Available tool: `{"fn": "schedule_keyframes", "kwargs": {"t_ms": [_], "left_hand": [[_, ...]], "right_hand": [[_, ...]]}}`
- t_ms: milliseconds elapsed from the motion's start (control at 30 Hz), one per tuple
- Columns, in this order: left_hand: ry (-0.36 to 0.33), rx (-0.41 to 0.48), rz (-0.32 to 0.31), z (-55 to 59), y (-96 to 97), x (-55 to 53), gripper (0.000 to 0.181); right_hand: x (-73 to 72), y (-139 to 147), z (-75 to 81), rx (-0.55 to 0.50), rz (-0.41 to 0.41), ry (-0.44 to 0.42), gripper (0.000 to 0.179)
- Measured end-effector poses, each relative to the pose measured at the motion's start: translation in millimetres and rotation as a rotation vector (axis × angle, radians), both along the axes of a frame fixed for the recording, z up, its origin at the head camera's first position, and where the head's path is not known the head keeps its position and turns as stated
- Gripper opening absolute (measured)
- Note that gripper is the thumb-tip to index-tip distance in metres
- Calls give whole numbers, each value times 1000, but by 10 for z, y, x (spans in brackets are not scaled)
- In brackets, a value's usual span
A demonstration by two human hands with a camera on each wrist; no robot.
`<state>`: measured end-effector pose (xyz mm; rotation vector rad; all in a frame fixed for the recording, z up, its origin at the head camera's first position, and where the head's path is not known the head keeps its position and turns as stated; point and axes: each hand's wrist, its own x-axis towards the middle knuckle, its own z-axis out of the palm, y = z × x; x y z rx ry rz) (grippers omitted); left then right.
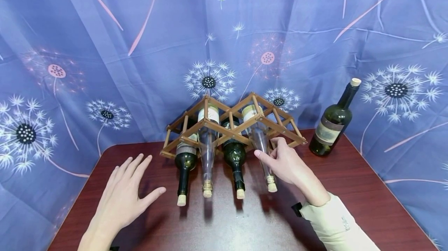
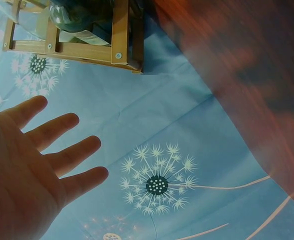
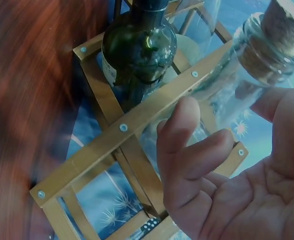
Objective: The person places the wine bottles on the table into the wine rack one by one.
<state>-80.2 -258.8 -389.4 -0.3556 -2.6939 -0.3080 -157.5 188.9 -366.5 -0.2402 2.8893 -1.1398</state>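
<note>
A wooden wine rack [image 1: 259, 117] stands at the back of the table with several corked bottles lying in it, necks toward me. My right hand [image 1: 288, 163] is at the rightmost one, a clear glass bottle [image 1: 259, 132]. Its thumb lies across the glass and its curled fingers [image 3: 183, 122] are at the side; how firmly they grip it I cannot tell. To its left are a dark green bottle [image 1: 234, 154], another clear bottle [image 1: 208, 146] and a second green bottle [image 1: 186, 160]. My left hand [image 1: 122, 196] is spread and empty, left of the rack.
A labelled green wine bottle [image 1: 330, 126] with a cork stands upright on the dark red table [image 1: 364, 200], right of the rack. A blue curtain [image 1: 168, 21] with dandelion prints hangs right behind the table and along its sides.
</note>
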Motion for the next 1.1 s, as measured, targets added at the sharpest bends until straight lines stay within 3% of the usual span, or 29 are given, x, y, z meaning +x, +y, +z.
{"fn": "schedule_keyframes", "kwargs": {"t_ms": [733, 1100], "left_hand": [[7, 5, -4, 0, 4, 0, 97], [11, 9, -15, 8, 20, -4, 97]], "right_hand": [[53, 380, 231, 34, -91, 60, 90], [31, 613, 226, 85, -164, 137, 87]]}}
